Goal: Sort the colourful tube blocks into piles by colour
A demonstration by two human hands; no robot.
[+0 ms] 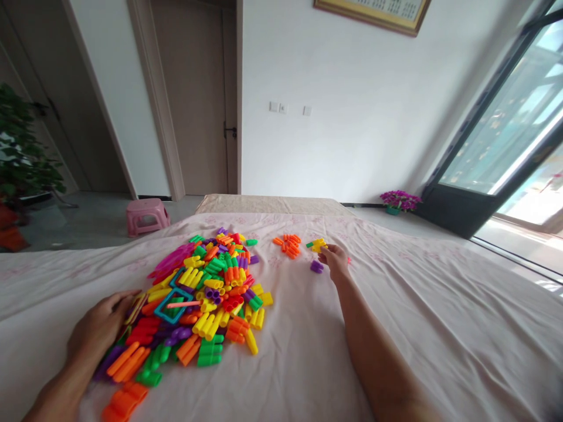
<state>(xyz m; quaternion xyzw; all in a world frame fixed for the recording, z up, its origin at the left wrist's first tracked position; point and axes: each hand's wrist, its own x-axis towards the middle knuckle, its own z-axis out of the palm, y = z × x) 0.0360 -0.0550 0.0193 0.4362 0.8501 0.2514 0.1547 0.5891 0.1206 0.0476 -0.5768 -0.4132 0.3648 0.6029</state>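
Observation:
My right hand [336, 261] reaches far over the bed-like surface, its fingers pinching a yellow plastic building piece [319, 244]. At that piece's left end is a small green part; I cannot tell if the two are joined. Just below lies a purple piece [316, 266], and left of it a cluster of orange pieces [289, 245]. My left hand [99, 328] rests at the left edge of a big heap of bullet-shaped plastic pieces [215, 287]. Its extended fingers touch the heap, partly hidden. A blue angular frame [173, 305] and a salmon stick [183, 304] lie on top.
A pale flowered cloth [299, 351] with folds covers the surface. Beyond it stand a pink stool [147, 217], a potted plant [26, 146] at the left and purple flowers [399, 200] by the glass door [497, 135]. A loose orange piece [125, 401] lies near the front.

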